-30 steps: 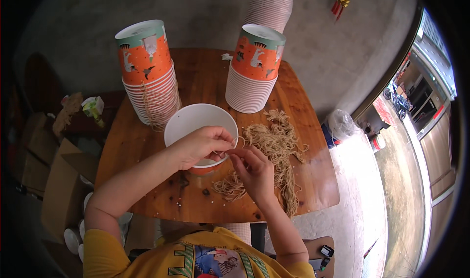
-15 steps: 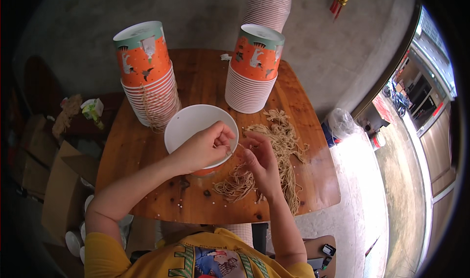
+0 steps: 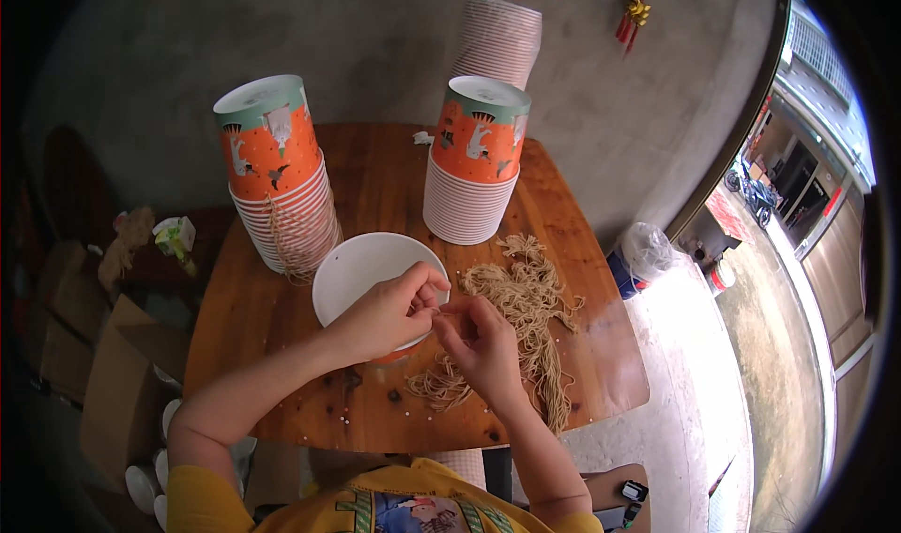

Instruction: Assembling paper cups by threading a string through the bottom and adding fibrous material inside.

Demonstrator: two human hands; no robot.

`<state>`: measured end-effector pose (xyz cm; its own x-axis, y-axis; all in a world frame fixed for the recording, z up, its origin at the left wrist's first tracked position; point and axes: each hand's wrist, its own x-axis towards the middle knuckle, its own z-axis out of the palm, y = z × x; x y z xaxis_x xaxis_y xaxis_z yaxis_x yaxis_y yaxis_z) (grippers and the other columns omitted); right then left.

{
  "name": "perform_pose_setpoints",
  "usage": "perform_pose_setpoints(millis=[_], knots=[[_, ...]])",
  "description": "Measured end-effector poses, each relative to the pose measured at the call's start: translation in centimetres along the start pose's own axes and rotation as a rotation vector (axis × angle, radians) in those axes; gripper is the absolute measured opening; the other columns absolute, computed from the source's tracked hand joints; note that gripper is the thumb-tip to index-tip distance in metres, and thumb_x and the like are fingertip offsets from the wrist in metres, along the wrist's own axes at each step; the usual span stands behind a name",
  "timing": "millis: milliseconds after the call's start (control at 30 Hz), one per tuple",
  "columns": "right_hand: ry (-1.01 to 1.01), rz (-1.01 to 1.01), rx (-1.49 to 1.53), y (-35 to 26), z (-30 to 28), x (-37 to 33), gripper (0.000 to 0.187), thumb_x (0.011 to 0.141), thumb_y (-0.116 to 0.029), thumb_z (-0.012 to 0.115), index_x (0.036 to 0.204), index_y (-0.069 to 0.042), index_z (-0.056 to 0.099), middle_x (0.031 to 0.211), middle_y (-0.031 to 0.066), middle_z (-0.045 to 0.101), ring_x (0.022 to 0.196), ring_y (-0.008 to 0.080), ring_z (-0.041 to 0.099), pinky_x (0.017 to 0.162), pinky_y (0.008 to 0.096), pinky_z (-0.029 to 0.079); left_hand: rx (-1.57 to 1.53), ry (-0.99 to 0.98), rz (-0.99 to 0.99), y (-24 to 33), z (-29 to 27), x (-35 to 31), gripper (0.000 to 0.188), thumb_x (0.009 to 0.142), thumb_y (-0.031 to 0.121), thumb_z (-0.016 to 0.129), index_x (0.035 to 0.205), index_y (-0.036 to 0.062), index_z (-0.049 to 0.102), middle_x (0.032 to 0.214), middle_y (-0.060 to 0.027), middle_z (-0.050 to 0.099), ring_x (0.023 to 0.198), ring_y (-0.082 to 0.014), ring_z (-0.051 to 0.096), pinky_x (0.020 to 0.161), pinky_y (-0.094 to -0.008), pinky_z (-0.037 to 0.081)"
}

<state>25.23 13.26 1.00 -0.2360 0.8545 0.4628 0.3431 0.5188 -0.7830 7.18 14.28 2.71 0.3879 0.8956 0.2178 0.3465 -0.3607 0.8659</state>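
An upright paper bucket (image 3: 364, 263), white inside and orange outside, stands at the middle of the table. My left hand (image 3: 402, 310) is over its right rim, fingers curled and thumb against forefinger. Right beside it, my right hand (image 3: 481, 347) pinches with thumb and forefinger, the fingertips of both hands nearly touching. A thin strand of cord seems to run between them, mostly hidden by the fingers. To the right, a loose tangled heap of beige cords (image 3: 526, 312) spreads over the tabletop, partly behind my right hand.
Two tall stacks of upside-down orange buckets, a left stack (image 3: 272, 148) and a right stack (image 3: 472, 148), stand farther back. Cords hang on the left one. A wrapped white stack (image 3: 497, 40) rises behind. The wooden table (image 3: 282, 402) has small white bits near its front edge. A cardboard box (image 3: 127, 373) is at left.
My right hand has moved left to meet my left hand, and its thumb and forefinger have closed. The whole view has shifted, so the table sits lower in the picture.
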Motion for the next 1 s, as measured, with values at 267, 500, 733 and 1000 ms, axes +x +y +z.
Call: perform_pose_setpoints(millis=[267,500,733,1000], knots=[[0.014,0.2,0.213,1.8,0.8,-0.4,0.012,0.088,-0.008,0.068,0.093,-0.001,0.059,0.075,-0.0011,0.059,0.066,0.0031,0.052,0.061,0.02,0.044,0.143,-0.01,0.091,0.3,-0.1,-0.3,0.028,0.087,-0.001,0.054,0.113,0.0033,0.05,0.103,-0.0086,0.046,0.077,-0.015,0.056,0.072,-0.0294,0.05],[0.029,0.175,0.13,0.9,1.5,-1.1,0.01,0.088,-0.007,0.066,0.092,-0.001,0.058,0.076,-0.001,0.059,0.068,0.0022,0.053,0.061,0.0194,0.045,0.381,0.052,0.157,0.2,0.2,-0.8,0.016,0.083,-0.002,0.057,0.098,0.0013,0.052,0.107,-0.0108,0.041,0.088,-0.025,0.058,0.075,-0.0357,0.051],[0.082,0.087,0.098,1.0,2.0,-1.6,0.011,0.087,-0.006,0.067,0.09,-0.002,0.057,0.075,0.0004,0.058,0.064,0.0034,0.053,0.058,0.0199,0.045,0.415,0.092,0.229,0.4,0.2,-0.8,0.013,0.082,-0.003,0.057,0.093,0.0005,0.052,0.107,-0.0107,0.042,0.09,-0.0251,0.057,0.075,-0.0363,0.05],[0.144,-0.053,-0.024,0.9,2.5,-2.1,0.012,0.085,-0.006,0.068,0.09,-0.002,0.058,0.078,0.0044,0.058,0.061,0.0095,0.057,0.055,0.0231,0.047,0.413,0.162,0.177,1.2,0.7,-1.3,0.014,0.082,-0.001,0.059,0.093,0.0043,0.053,0.089,-0.0084,0.05,0.08,-0.0279,0.06,0.066,-0.0389,0.05]])
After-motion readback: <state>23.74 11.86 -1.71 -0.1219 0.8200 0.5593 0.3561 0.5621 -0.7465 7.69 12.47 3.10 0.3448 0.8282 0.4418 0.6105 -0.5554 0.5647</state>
